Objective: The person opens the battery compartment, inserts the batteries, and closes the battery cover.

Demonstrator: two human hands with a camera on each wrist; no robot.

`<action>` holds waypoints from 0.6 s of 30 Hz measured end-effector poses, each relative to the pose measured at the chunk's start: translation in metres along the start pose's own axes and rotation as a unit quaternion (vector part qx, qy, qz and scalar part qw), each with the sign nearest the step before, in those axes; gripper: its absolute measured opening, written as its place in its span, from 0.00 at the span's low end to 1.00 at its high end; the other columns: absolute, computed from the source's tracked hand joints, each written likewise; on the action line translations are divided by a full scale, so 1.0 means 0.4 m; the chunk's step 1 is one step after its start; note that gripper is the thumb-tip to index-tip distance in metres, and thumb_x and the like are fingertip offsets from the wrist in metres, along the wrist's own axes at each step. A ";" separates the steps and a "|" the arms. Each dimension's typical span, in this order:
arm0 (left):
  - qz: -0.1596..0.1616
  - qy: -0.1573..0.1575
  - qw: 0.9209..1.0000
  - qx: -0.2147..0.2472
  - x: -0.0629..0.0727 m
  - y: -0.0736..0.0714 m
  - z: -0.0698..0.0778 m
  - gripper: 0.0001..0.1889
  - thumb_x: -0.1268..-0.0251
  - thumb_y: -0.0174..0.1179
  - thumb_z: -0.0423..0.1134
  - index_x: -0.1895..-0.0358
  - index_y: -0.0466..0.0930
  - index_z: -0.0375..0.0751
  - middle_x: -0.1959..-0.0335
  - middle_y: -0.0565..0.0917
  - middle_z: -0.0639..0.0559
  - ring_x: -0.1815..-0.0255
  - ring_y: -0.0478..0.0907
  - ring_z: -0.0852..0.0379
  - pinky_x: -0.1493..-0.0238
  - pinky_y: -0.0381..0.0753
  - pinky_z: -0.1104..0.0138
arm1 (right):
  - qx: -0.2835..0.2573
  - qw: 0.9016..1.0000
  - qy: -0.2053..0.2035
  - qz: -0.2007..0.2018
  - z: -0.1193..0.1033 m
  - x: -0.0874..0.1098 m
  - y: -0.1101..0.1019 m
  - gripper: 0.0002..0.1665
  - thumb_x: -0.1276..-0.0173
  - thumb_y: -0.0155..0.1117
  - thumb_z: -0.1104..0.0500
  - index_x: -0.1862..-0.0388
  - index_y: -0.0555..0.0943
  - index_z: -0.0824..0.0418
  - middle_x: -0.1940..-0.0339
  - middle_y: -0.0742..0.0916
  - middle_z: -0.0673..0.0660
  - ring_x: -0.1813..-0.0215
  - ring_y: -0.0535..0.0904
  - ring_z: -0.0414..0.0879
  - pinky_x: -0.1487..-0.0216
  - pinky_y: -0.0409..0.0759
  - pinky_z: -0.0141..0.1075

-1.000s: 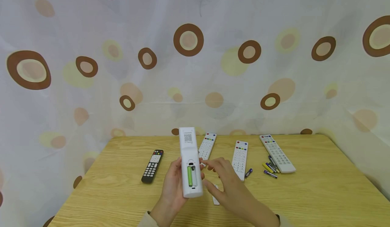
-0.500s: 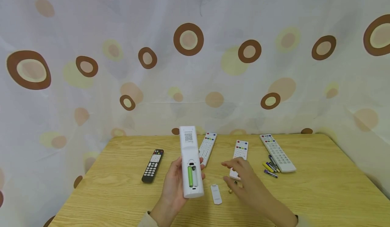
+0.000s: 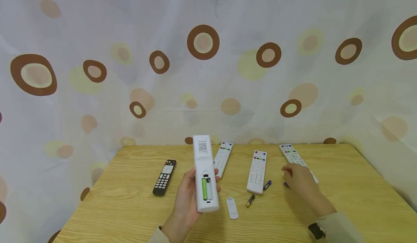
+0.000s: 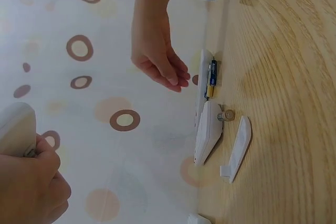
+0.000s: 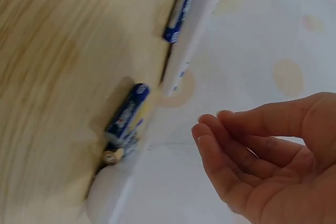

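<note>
My left hand grips a white remote control, its back facing me and its battery compartment uncovered. In the compartment lies a green battery beside a pale grey strip with a dark end. My right hand hovers over the batteries at the right, fingers bent and thumb near the fingertips. Nothing shows between them in the right wrist view. Below that hand lie a blue battery and several others, mostly hidden in the head view. A white battery cover rests on the table, right of the held remote.
Near the cover lie a black-and-gold battery and a blue battery. Three more white remotes lie behind: one at the middle, one right of it, one farther right. A black remote lies left.
My right hand has moved away from the held remote, rightward to above the batteries. The cover and the black-and-gold battery have come into full view. The left hand stays nearly still.
</note>
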State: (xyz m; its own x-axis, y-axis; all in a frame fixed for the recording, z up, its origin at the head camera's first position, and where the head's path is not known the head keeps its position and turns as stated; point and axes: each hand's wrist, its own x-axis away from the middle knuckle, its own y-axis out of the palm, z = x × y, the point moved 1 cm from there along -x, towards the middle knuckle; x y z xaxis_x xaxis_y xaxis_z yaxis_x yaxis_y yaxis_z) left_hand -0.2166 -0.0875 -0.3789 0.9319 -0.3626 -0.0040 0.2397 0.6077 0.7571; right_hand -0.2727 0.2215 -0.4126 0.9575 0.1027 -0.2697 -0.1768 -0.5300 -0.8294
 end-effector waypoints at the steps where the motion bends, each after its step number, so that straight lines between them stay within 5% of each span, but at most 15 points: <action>1: 0.000 0.000 1.000 0.000 0.000 0.000 0.000 0.26 0.22 0.27 0.49 0.27 0.45 0.43 0.45 0.71 0.43 0.47 0.73 0.53 0.48 0.77 0.63 | 0.002 1.000 0.008 -0.006 0.009 -0.003 0.001 0.09 0.36 0.57 0.72 0.60 0.80 0.78 0.68 0.85 0.67 0.75 0.75 0.45 0.76 0.74 0.36; 9: -0.003 0.006 1.000 0.002 -0.002 -0.002 -0.003 0.27 0.23 0.29 0.49 0.27 0.46 0.42 0.46 0.72 0.44 0.49 0.75 0.53 0.49 0.77 0.63 | 0.028 0.997 0.052 -0.047 0.045 -0.034 0.018 0.08 0.39 0.57 0.73 0.64 0.80 0.77 0.66 0.85 0.69 0.66 0.80 0.54 0.63 0.81 0.48; 18: -0.003 0.009 1.000 0.001 -0.002 -0.002 -0.006 0.27 0.23 0.30 0.49 0.28 0.47 0.38 0.46 0.72 0.43 0.49 0.74 0.54 0.48 0.76 0.62 | 0.024 0.992 0.082 -0.089 0.056 -0.054 0.037 0.07 0.43 0.57 0.74 0.67 0.77 0.80 0.68 0.83 0.70 0.67 0.79 0.55 0.67 0.81 0.45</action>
State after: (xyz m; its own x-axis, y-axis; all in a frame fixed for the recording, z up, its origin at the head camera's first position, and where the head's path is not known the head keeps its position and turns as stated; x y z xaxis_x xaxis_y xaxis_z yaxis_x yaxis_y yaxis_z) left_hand -0.2169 -0.0861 -0.3811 0.9353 -0.3533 -0.0215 0.2456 0.6041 0.7581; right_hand -0.3010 0.2305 -0.4301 0.9980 0.0510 -0.0364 -0.0078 -0.4743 -0.8803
